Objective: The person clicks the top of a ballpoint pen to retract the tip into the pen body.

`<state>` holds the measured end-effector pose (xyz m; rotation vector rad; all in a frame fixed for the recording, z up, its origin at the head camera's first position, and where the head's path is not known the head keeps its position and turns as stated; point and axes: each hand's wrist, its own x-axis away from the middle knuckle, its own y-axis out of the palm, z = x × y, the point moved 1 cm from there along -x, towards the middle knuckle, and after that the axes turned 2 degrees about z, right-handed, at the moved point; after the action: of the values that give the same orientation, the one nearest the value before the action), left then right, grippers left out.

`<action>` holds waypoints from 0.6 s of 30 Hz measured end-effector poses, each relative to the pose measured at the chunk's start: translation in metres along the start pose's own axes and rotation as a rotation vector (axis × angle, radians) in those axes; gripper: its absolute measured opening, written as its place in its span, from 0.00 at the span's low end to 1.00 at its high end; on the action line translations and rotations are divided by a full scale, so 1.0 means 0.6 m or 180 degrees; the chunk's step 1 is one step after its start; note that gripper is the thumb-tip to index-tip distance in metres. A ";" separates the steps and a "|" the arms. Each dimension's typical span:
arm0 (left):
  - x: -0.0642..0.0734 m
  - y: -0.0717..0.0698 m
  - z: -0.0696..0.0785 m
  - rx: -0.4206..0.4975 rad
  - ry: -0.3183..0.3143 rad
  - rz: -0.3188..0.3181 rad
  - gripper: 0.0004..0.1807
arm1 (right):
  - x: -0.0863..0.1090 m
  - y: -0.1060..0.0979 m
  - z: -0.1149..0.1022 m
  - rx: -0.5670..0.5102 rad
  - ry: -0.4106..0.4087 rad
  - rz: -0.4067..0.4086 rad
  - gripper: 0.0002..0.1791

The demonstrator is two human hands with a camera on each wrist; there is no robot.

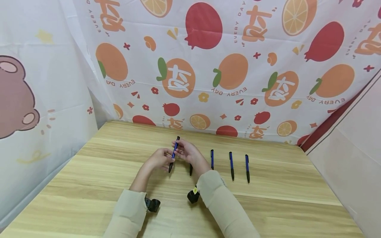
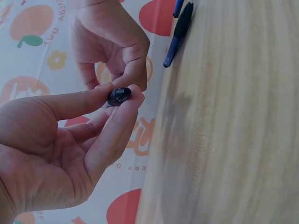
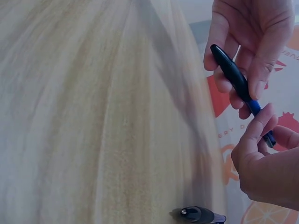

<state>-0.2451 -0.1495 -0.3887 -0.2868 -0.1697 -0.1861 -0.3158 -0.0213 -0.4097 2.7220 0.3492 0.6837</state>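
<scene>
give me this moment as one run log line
left hand: pinches pen at grip | right hand: pinches same pen near clip | pen: above table | other pens: four on table

"What can you read from where you sit?"
"EVERY DAY (image 1: 236, 32), printed over and over on the fruit-print cloth (image 1: 205, 76) facing me: in curves beneath whole oranges (image 1: 233, 71), and in upright lines beside large orange characters (image 1: 260, 14)."
"And those characters?"
"Stylised; I can't make them out, nor the white characters (image 1: 178, 87) set on other oranges."
</scene>
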 end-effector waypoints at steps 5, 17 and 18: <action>0.001 0.002 0.000 -0.0127 -0.0027 0.0022 0.16 | -0.008 0.001 0.001 0.0069 0.0055 0.0086 0.18; -0.002 -0.002 -0.020 -0.0023 -0.0135 0.0133 0.16 | -0.018 0.012 0.016 0.0181 0.0045 0.0141 0.17; -0.002 -0.003 -0.021 -0.0004 -0.0143 0.0126 0.16 | -0.017 0.013 0.016 0.0206 0.0043 0.0130 0.17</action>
<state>-0.2450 -0.1544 -0.4003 -0.2956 -0.2083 -0.1407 -0.3188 -0.0339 -0.4194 2.7939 0.3249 0.7140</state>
